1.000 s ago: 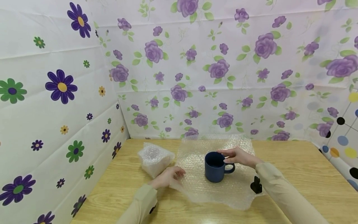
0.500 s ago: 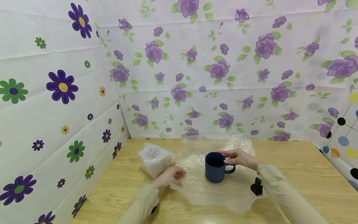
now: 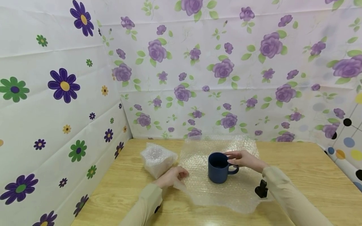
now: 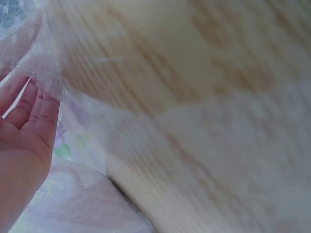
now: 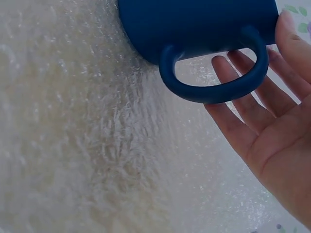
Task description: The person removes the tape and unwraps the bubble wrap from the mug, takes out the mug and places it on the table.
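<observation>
A dark blue mug (image 3: 218, 169) stands upright on a spread sheet of bubble wrap (image 3: 198, 191). My right hand (image 3: 244, 160) holds the mug near its rim, above the handle. In the right wrist view, the thumb of the right hand (image 5: 286, 141) touches the mug (image 5: 204, 24), while the other fingers reach behind the handle. At the sheet's left edge, my left hand (image 3: 172, 177) holds the raised border between thumb and fingers. The left wrist view has the bubble wrap (image 4: 51, 73) partly covering the left hand (image 4: 24, 141).
A bubble-wrapped bundle (image 3: 156, 160) sits on the wooden table (image 3: 113, 194), just behind the left hand; its contents are hidden. A black clip-like piece (image 3: 261, 189) shows by the right sleeve. Flowered cloth walls (image 3: 181, 72) stand behind and at the left.
The view shifts slightly. Both hands, the mug and the bubble wrap stay almost where they were.
</observation>
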### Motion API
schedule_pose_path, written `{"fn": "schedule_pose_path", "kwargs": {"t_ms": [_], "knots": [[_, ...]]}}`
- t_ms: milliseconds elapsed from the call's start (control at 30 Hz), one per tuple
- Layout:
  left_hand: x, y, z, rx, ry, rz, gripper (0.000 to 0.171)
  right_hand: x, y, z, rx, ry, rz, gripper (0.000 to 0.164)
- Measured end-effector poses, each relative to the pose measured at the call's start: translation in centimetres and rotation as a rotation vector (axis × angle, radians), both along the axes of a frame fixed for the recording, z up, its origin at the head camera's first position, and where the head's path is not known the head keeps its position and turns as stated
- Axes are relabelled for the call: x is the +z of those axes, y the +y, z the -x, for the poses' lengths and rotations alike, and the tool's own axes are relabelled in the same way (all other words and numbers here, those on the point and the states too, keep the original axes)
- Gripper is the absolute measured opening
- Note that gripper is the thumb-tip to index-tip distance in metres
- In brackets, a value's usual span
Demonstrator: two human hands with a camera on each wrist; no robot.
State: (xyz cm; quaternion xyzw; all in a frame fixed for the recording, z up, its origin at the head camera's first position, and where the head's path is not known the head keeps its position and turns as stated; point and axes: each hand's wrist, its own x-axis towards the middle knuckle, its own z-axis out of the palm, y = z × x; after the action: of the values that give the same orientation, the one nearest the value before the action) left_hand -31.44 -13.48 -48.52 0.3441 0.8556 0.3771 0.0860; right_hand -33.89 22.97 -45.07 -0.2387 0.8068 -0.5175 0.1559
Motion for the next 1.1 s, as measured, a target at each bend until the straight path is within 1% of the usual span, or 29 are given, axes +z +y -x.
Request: {"fn": "schedule_pose_path", "kwargs": {"t_ms": [133, 333, 467, 633, 767, 967, 1100], "knots": [[-0.2, -0.1, 0.2, -0.011, 0.014, 0.004, 0.04, -0.5, 0.3, 0.0, -0.019, -0.055, 0.026, 0.05], [0.0, -0.1, 0.1, -0.004, -0.023, -0.011, 0.037, -0.7, 0.7, -0.4, -0.055, -0.11, 0.053, 0.048], [0.0, -0.1, 0.1, -0.001, -0.031, -0.013, 0.037, -1.0, 0.8, -0.5, -0.043, -0.137, 0.088, 0.041], [0.0, -0.1, 0.0, 0.001, -0.033, -0.013, 0.034, -1.4, 0.8, -0.6, -0.009, -0.151, 0.121, 0.037], [0.0, 0.0, -0.2, 0.004, -0.042, -0.013, 0.031, -1.8, 0.9, -0.6, 0.013, -0.155, 0.121, 0.036], [0.1, 0.1, -0.3, 0.009, -0.05, -0.017, 0.031, -2.1, 0.8, -0.7, 0.01, -0.142, 0.104, 0.04], [0.0, 0.0, -0.2, 0.009, -0.045, -0.017, 0.03, -2.4, 0.7, -0.7, 0.003, -0.131, 0.105, 0.04]]}}
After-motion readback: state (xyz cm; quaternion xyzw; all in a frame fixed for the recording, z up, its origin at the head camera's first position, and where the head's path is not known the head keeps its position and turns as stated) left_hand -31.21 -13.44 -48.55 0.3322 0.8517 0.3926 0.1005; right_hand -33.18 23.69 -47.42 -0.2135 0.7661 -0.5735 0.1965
